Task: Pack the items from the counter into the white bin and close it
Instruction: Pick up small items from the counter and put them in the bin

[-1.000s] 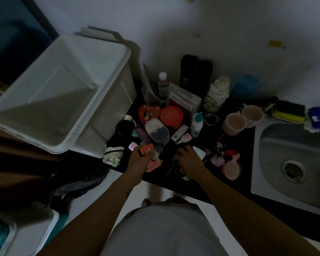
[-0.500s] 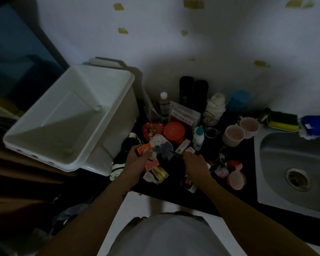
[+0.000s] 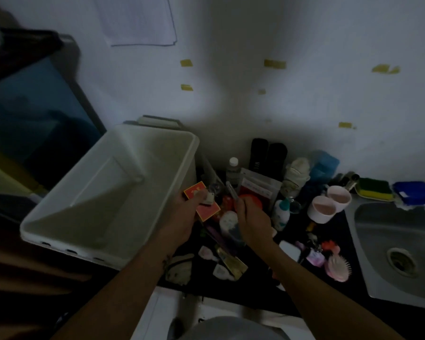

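The white bin (image 3: 59,217) stands open and tilted at the left end of the dark counter (image 3: 268,288). My left hand (image 3: 182,212) hovers at the bin's right rim, shut on two small red boxes (image 3: 194,190) and some small pale items. Beside it, my right hand (image 3: 252,224) is raised over the clutter, shut on a thin silvery tool (image 3: 231,190) that points upward. A red round lid (image 3: 252,201), a small white bottle (image 3: 281,212), a gold packet (image 3: 232,262) and several other small items lie on the counter under my hands.
Two pink cups (image 3: 329,204) and a pink hairbrush (image 3: 339,266) sit right of my hands. A steel sink (image 3: 402,253) fills the right side, with a sponge (image 3: 374,188) and a blue item (image 3: 415,192) behind it. The bin's lid (image 3: 157,121) leans against the wall.
Both hands have risen from the counter and moved left toward the bin, carrying the red boxes and the thin tool. The camera has tilted upward.
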`<state>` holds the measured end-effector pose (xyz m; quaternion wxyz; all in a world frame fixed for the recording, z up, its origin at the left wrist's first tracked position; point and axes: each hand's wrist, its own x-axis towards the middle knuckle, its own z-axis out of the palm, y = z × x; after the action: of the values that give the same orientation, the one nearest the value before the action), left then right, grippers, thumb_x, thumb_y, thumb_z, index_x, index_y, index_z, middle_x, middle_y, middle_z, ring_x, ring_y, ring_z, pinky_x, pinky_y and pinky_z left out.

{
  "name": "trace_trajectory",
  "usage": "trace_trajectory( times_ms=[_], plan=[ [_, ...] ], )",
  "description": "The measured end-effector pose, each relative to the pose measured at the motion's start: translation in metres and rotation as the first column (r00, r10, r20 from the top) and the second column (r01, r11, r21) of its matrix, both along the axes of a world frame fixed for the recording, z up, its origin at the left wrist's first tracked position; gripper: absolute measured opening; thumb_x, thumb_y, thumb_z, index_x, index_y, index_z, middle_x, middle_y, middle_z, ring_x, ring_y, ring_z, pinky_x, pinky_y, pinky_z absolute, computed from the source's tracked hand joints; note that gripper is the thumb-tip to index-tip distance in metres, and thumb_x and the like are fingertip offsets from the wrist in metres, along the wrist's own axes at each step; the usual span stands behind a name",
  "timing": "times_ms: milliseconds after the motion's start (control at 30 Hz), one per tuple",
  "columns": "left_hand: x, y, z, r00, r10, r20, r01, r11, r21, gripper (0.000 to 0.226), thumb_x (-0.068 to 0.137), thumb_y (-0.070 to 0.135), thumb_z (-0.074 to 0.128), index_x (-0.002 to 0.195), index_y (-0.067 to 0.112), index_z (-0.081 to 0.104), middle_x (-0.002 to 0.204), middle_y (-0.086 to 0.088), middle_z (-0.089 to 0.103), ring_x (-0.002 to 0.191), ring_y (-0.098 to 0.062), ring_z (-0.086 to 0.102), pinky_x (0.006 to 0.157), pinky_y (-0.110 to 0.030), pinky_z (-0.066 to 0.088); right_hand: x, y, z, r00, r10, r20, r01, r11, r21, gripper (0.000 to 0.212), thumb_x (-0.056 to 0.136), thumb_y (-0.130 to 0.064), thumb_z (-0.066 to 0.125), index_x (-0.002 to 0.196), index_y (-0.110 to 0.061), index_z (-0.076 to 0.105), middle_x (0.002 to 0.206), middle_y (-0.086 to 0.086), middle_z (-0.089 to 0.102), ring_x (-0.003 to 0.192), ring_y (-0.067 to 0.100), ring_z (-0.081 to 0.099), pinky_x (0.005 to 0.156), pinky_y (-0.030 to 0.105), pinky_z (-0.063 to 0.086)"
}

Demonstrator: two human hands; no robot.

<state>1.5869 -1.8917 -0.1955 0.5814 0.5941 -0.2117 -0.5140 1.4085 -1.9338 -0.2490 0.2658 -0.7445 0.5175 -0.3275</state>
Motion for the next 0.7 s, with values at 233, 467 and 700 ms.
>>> trace_trajectory(
  times_ms=[233,467,700],
  plan=[
    [0.079,-0.016,0.052,0.990,-0.135,0.028,0.138,0.974,-0.179,0.014,0.088,0.014,0.069,0.099,0.014,0.061,0.083,0.004,0.074,0.074,-0.011,0.072,0.061,-0.027,0.057,0.089,0.002,0.053,0.986,-0.058,0.154,0.068,0.996,-0.063,0.023,0.102,-0.032,0.032,0.083,-0.028,0.045,0.063,-0.009,0.048,0.058,0.009,0.048,0.051,0.024,0.036],
    [0.164,-0.010,0.064,0.990,-0.130,0.061,0.138,0.980,-0.146,0.014,0.086,0.016,0.073,0.092,0.020,0.060,0.090,0.000,0.071,0.077,-0.013,0.072,0.071,-0.038,0.058,0.165,0.000,0.086,0.983,-0.080,0.163,0.083,0.997,-0.011,0.016,0.100,-0.030,0.040,0.094,-0.025,0.054,0.074,-0.008,0.059,0.064,0.009,0.058,0.056,0.032,0.046],
    [0.202,0.002,0.064,0.997,-0.071,0.037,0.074,0.991,-0.111,0.017,0.089,0.011,0.068,0.101,0.013,0.057,0.102,-0.009,0.066,0.089,-0.023,0.067,0.086,-0.046,0.056,0.214,0.009,0.091,0.986,-0.058,0.157,0.051,0.998,0.045,0.012,0.098,-0.030,0.046,0.100,-0.026,0.058,0.072,-0.013,0.059,0.067,-0.003,0.058,0.050,0.013,0.043]
  ],
)
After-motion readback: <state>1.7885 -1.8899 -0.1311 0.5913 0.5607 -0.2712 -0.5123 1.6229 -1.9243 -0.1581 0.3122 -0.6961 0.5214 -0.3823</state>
